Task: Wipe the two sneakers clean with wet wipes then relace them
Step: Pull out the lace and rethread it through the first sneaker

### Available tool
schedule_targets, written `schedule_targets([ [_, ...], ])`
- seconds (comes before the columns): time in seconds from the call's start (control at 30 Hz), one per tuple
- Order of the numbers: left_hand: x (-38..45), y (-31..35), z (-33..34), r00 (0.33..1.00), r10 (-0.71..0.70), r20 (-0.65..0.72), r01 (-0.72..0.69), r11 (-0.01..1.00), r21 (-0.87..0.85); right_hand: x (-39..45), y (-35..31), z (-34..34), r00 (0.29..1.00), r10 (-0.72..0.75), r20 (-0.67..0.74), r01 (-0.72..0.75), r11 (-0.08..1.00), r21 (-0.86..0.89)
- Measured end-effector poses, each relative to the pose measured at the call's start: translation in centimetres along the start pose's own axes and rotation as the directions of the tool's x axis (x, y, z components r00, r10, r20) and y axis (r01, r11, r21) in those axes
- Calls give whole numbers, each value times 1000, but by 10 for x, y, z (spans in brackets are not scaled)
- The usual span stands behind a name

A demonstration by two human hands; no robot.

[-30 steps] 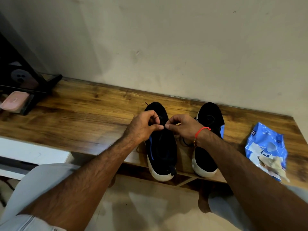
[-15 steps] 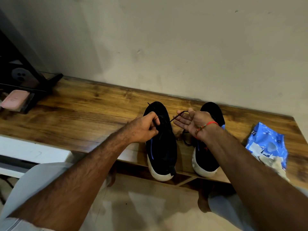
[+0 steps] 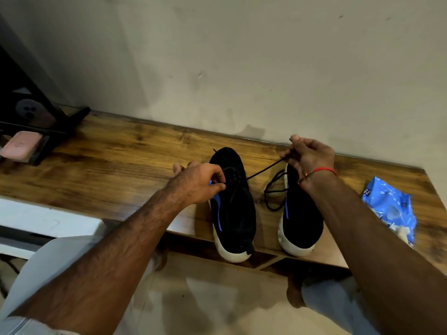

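Pinching lace (image 3: 263, 169) taut, right hand (image 3: 309, 158), left hand (image 3: 200, 182) gripping sneaker (image 3: 233, 209), toe wallward

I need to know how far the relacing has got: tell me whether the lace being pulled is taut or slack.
Taut: the black lace runs straight from the left sneaker to the right hand, which pinches it.

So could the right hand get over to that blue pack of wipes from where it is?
Probably yes, but not at once. The blue pack of wipes lies in the open on the shelf, to the right of the right hand, with nothing between. But that hand is pinching the black lace and would have to drop it first.
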State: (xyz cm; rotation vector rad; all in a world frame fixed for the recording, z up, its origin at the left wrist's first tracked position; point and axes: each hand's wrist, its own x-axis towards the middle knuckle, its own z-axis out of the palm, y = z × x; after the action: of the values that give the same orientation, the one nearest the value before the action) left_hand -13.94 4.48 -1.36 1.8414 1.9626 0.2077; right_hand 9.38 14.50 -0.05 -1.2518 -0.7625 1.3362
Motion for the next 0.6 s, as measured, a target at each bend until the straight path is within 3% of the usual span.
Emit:
schedule_targets([
  [0.1,0,1,0,1000,-13,-13,13,1000,-23,-7,2,4,982,-97,161,138,954,-265],
  [0.3,2,8,0,993,-3,-114,-27,964,-263,-22,10,12,856,4,516,374,685,-625],
  [0.4,0,14,1,998,-12,-54,-6,948,-318,-28,10,12,796,54,603,502,497,-707],
  [0.6,-2,20,14,995,-97,-24,77,901,-426,-32,16,14,728,149,669,604,322,-729],
])
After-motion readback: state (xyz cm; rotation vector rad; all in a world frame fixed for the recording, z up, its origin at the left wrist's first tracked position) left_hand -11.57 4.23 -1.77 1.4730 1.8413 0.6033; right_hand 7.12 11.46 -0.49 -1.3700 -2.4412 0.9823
